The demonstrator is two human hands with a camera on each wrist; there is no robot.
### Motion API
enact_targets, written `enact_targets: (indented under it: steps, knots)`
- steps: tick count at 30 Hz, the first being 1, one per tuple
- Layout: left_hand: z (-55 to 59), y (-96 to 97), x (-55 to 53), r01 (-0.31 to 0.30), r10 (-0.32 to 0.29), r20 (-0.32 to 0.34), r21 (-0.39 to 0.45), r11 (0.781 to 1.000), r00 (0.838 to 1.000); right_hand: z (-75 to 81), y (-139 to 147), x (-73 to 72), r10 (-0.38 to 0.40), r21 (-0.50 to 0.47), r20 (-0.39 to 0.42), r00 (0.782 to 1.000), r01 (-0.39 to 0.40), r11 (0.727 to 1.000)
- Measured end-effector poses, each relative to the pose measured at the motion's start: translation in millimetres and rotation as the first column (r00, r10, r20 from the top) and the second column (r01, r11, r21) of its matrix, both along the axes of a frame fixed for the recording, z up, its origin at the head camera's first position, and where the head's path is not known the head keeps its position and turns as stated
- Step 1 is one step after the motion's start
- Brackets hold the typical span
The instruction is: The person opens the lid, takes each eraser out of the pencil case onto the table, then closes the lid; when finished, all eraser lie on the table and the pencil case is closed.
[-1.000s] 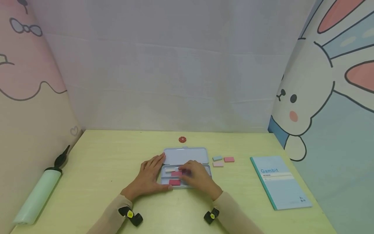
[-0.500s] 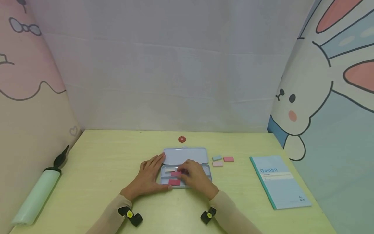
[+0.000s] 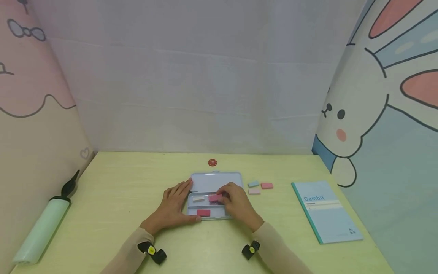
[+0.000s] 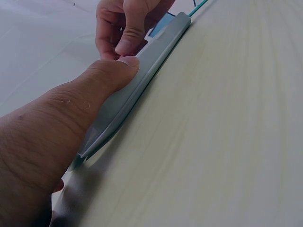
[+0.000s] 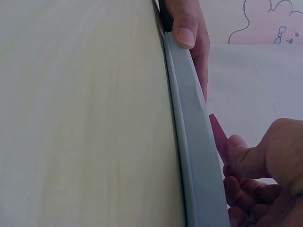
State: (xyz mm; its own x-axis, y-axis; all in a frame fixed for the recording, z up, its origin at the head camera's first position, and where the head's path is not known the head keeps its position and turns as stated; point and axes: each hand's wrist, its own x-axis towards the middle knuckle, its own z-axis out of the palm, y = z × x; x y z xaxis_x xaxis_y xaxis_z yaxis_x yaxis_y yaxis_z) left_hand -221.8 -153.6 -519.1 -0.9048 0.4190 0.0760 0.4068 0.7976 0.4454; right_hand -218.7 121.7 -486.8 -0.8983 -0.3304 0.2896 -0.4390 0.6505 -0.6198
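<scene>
A pale blue flat case (image 3: 215, 182) lies on the table with its lid folded back. My left hand (image 3: 176, 205) rests along its left end, fingers straight and spread, the thumb (image 4: 125, 66) pressing on the front edge. My right hand (image 3: 237, 203) is over the tray's right half. Its thumb and fingers pinch a pink rectangular block (image 3: 214, 198), whose flat edge shows as a pink block (image 5: 218, 137) in the right wrist view. Inside the tray, a white block (image 3: 198, 199) lies in the back compartment and another pink block (image 3: 203, 213) in the front one.
Right of the case lie a light blue block (image 3: 253, 184), a pink block (image 3: 267, 185) and a pale pink block (image 3: 254, 191). A red round chip (image 3: 212, 163) is behind it. A notebook (image 3: 326, 213) lies far right, a green hand pump (image 3: 44, 228) far left.
My right hand has moved slightly back and right, taking the pink block along. More of the white block now shows. My left hand has stayed in place on the case.
</scene>
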Motion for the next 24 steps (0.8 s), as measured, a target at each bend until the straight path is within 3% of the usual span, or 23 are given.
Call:
enact_targets:
  steps: [7, 18, 24]
  knots:
    - [0.1, -0.1, 0.2, 0.003, -0.002, -0.02, 0.005, 1.0, 1.0, 1.3, 32, 0.2, -0.082, -0.02, 0.001, 0.997, 0.082, 0.996]
    - [-0.9, 0.0, 0.6, -0.001, 0.001, -0.014, 0.005, 1.0, 1.0, -4.2, 85, -3.4, -0.146, -0.001, -0.14, 0.979, 0.147, 0.989]
    - [-0.4, -0.3, 0.4, 0.0, 0.0, -0.01, 0.011, 1.0, 1.0, -5.7, 115, 0.9, -0.205, -0.002, -0.141, 0.968, 0.207, 0.978]
